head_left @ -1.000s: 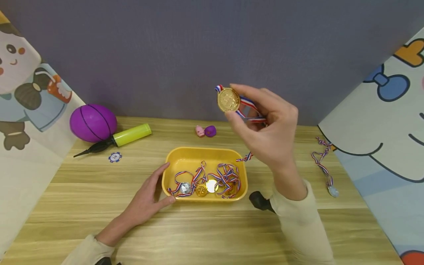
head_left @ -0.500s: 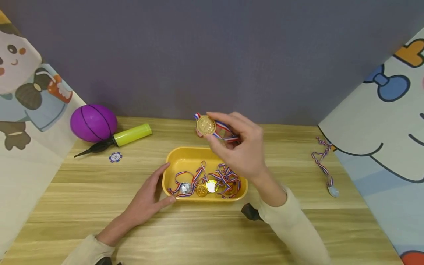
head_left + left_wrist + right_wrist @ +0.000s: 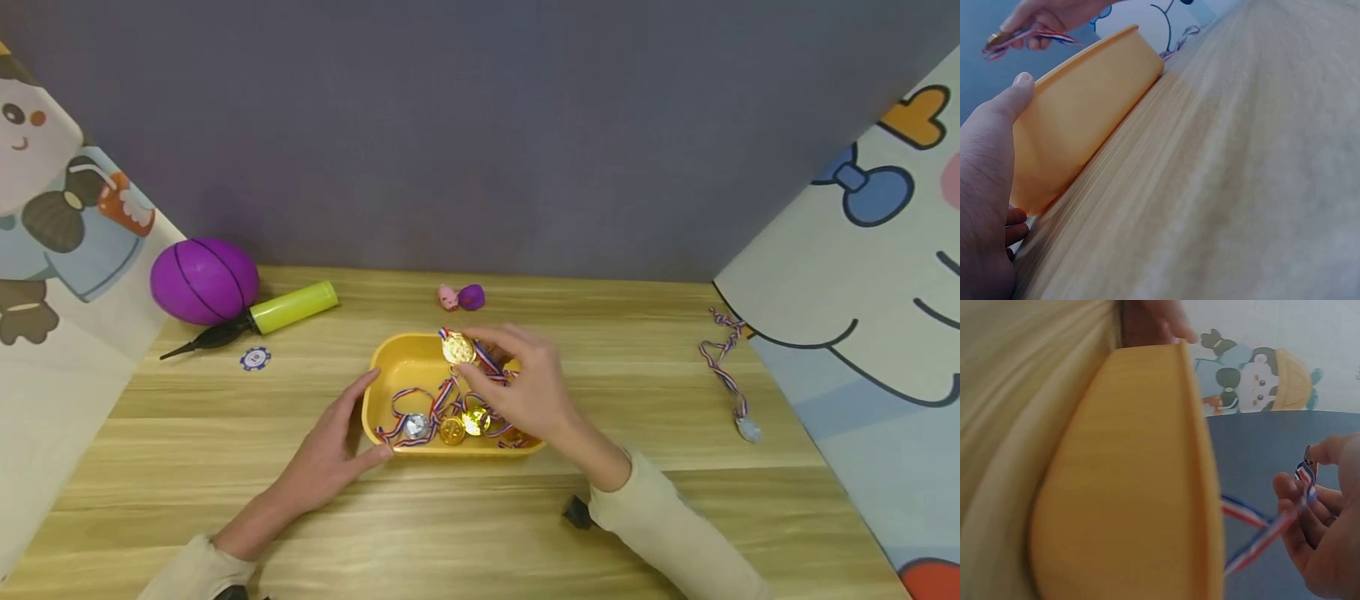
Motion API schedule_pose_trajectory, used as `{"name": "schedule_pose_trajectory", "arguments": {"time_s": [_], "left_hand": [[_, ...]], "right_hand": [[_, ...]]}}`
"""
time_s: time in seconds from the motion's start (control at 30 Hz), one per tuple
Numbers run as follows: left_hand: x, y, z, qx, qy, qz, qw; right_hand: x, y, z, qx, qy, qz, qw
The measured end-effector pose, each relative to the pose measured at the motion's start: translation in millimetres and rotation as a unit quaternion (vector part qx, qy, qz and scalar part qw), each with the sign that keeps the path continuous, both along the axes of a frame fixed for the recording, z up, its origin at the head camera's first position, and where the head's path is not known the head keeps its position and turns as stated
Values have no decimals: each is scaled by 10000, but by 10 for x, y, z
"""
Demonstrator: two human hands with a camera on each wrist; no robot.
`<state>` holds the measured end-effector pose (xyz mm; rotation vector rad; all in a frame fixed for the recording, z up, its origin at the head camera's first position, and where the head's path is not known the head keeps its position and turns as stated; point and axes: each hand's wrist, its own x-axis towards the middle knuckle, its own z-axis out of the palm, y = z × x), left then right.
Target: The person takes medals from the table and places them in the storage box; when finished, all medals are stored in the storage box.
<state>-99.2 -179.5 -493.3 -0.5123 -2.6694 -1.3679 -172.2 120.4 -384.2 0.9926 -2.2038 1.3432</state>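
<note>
My right hand (image 3: 528, 387) pinches a gold medal (image 3: 458, 349) by its edge between thumb and fingers, over the back of a yellow plastic basin (image 3: 401, 367). The medal's red, white and blue ribbon (image 3: 1244, 512) hangs from that hand down past the basin's rim. My left hand (image 3: 318, 454) grips the basin's left end, thumb at the front corner of the rim and fingers round the side. Inside lie a silver medal (image 3: 416, 426), two gold medals, one dull (image 3: 452, 430) and one shiny, and tangled ribbons. My right hand hides part of the basin's right side.
Another silver medal (image 3: 747, 428) with a knotted ribbon lies at the table's right. At the back left are a purple ball (image 3: 204, 282), a yellow-green hand pump (image 3: 295, 308) and a poker chip (image 3: 256, 359). Small pink and purple toys (image 3: 471, 297) stand behind the basin.
My right hand has brought the gold medal down and to the left, from high above the table to just over the basin. The left hand has kept its hold on the basin.
</note>
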Motion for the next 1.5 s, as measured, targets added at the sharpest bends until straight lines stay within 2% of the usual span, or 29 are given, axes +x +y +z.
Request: {"name": "schedule_pose_trajectory", "arguments": {"time_s": [0.17, 0.37, 0.47, 0.57, 0.67, 0.9, 1.27, 1.4, 1.5], "left_hand": [[-3, 2, -7, 17, 4, -25, 10000], [-5, 3, -17, 31, -24, -24, 10000], [-2, 1, -14, 20, -26, 15, 10000], [0, -1, -16, 39, -40, 13, 10000], [1, -2, -17, 50, -58, -3, 10000], [0, 0, -13, 35, -68, -8, 10000], [6, -4, -3, 35, -135, 58, 9999], [3, 0, -3, 56, -113, 26, 9999], [5, 3, -2, 59, -117, 31, 9999]], "right_hand": [[-13, 137, -180, 219, -422, 51, 9989], [-10, 291, -298, 1055, -367, -220, 9935], [-15, 333, -338, 1695, -157, -370, 9847], [-26, 355, -382, 2339, 163, -483, 9709], [-29, 371, -415, 2717, 346, -566, 9601], [-5, 452, -376, 3093, 202, -906, 9464], [-14, 484, -328, 3962, 116, -720, 9152], [-16, 481, -331, 4154, 173, -695, 9068], [-19, 478, -334, 4198, 144, -689, 9049]]}}
